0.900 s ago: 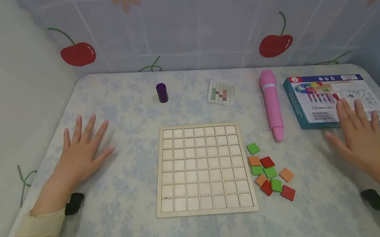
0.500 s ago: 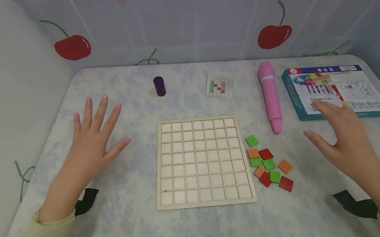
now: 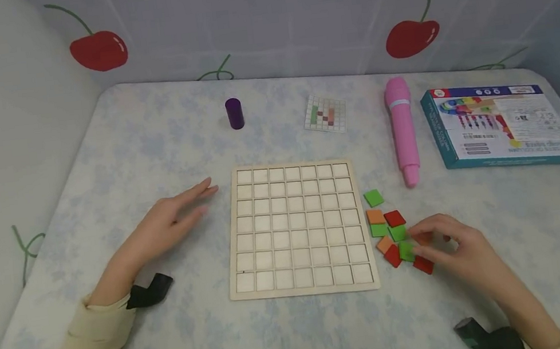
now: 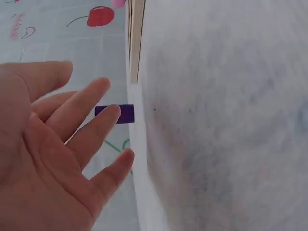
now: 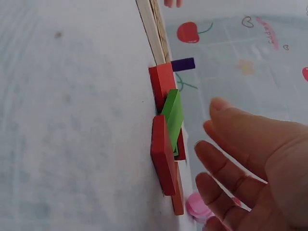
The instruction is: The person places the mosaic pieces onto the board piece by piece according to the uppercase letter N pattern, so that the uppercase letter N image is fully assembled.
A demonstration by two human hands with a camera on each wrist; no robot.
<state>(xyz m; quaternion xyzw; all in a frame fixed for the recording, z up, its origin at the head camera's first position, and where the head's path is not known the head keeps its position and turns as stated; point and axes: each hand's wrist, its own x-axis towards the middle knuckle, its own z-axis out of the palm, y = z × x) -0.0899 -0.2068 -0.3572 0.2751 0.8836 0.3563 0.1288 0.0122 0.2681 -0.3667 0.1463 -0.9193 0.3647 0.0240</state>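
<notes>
- On table (image 3: 161, 130), centre: flat pale wooden grid board (image 3: 297, 228), square cells cut in, 7 columns by 7 rows, all cells bare.
- Right of board, near its lower right corner: loose pile of small flat square tiles (image 3: 396, 235), smooth painted faces. Visible count: 4 green, 3 red, 2 orange; one more orange may be hidden under the fingers, can't confirm. One green tile (image 3: 373, 198) lies slightly apart at the top of the pile.
- Right hand (image 3: 457, 252): fingers curled down at the right edge of the pile, fingertips at the tiles. Wrist view shows fingers loosely bent just beside a red tile (image 5: 162, 154), not clamped on it. Can't tell if it has pinched one.
- Left hand (image 3: 171, 224): open, fingers straight, holding nothing, just left of the board's upper left corner, over the table.
- Far side, one of each: short purple cylinder (image 3: 234, 113), small printed grid card (image 3: 325, 114) with green and red cells, pink plastic pen-shaped rod (image 3: 402, 129) with a rounded tip, flat cardboard box (image 3: 499, 123) with teal edge.
- Table cover: pale, mottled blue-grey pattern. Backdrop: cherry print.
</notes>
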